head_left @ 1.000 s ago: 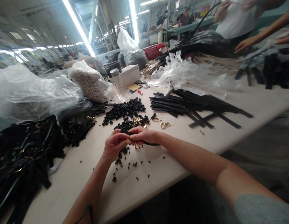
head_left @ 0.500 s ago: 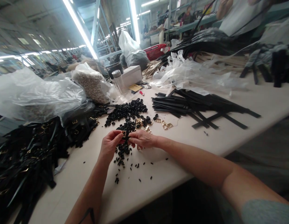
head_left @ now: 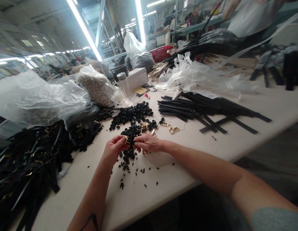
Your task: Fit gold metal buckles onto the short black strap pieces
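Note:
Between thumb and fingers, my left hand (head_left: 114, 146) pinches a small gold buckle (head_left: 127, 140). A short black strap (head_left: 131, 142) runs from the buckle to my right hand (head_left: 149, 143), whose closed fingertips grip it. Both hands meet just above a heap of small black loops (head_left: 132, 114). Loose gold buckles (head_left: 172, 129) lie beyond my right hand, several of them partly among the loops. Most of the strap is hidden by my fingers.
At left, a large pile of black straps with buckles (head_left: 30, 160) covers the table. Flat black strips (head_left: 178, 107) lie at right. Behind stand a clear bottle (head_left: 125, 86), a white box (head_left: 137, 78) and plastic bags (head_left: 40, 96). Another person (head_left: 247, 16) is at back right.
My hands have drawn slightly apart, so more of the black strap shows between them. The view has shifted a little. At back right, the other person's pale strip has moved.

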Tool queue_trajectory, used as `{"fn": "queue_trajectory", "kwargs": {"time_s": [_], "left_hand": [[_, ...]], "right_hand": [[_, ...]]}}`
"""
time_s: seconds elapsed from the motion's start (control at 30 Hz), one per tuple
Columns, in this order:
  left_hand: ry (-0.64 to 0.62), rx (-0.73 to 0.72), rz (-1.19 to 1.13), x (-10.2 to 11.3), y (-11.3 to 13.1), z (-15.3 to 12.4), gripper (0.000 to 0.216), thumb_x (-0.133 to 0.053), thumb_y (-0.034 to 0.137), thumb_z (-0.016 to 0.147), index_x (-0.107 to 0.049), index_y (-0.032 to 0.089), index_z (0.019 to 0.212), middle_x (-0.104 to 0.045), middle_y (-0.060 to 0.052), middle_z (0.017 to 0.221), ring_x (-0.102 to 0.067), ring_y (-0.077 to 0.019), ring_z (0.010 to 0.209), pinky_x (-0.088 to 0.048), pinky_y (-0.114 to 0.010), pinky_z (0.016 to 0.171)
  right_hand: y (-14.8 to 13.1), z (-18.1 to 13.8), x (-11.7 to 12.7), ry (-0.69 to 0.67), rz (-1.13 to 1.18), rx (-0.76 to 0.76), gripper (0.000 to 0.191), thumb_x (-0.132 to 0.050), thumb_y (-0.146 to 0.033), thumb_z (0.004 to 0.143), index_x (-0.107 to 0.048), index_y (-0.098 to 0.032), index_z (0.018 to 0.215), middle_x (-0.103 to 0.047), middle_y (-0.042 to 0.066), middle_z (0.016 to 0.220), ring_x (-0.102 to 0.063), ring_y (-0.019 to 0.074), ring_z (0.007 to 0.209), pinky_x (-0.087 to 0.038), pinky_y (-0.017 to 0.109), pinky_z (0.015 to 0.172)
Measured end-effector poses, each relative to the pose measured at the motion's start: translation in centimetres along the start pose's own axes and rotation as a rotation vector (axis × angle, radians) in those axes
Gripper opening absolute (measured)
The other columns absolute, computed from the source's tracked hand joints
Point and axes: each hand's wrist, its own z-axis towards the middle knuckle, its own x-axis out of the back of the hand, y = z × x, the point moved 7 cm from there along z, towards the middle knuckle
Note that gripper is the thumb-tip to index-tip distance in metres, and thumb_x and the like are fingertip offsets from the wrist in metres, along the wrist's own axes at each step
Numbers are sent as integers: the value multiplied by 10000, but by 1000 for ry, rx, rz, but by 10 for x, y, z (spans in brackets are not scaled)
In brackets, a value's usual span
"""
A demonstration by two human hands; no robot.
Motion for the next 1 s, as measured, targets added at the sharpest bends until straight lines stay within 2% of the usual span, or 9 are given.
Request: {"fn": "queue_trajectory", "kwargs": {"time_s": [0.2,0.43,0.6,0.77,0.87,1.0], "left_hand": [[18,-67,-108,-13,-3,-1,334,-793,375,682,-692,160,916,-662,1,731,-612,-73,585,-513,-160,568],[16,-65,-146,-18,-5,-4,357,-779,396,690,-702,165,950,-651,4,701,-601,-72,589,-501,-158,571],[-27,-114,-84,-27,-5,-9,314,-799,308,669,-704,186,943,-689,-10,794,-629,-100,655,-516,-200,645],[10,-221,68,-35,3,-13,272,-794,296,665,-700,171,887,-676,-5,729,-619,-117,621,-516,-232,626],[44,-170,8,-26,1,-9,270,-810,283,634,-692,168,848,-672,0,724,-608,-100,599,-508,-203,586],[39,3,-253,-17,-13,-2,294,-823,210,599,-675,169,850,-664,6,731,-603,-68,582,-518,-149,567]], "right_hand": [[3,1,3,57,46,-48,209,-423,-268,933,-546,-151,812,-587,-26,668,-540,51,442,-407,150,423],[0,0,4,81,84,-47,232,-419,-289,938,-510,-159,769,-575,-31,655,-518,49,428,-392,155,419],[0,1,5,112,51,-6,264,-403,-289,949,-489,-157,737,-570,-31,657,-514,46,429,-395,158,425],[2,1,6,93,-56,6,191,-426,-231,928,-539,-147,798,-600,-21,682,-548,55,447,-404,158,436],[0,0,6,63,-55,-22,157,-449,-238,916,-556,-150,841,-627,-12,722,-568,62,471,-413,162,449],[-5,-1,7,48,-91,-20,127,-458,-242,914,-553,-159,890,-631,-13,736,-556,62,483,-397,168,479]]}}
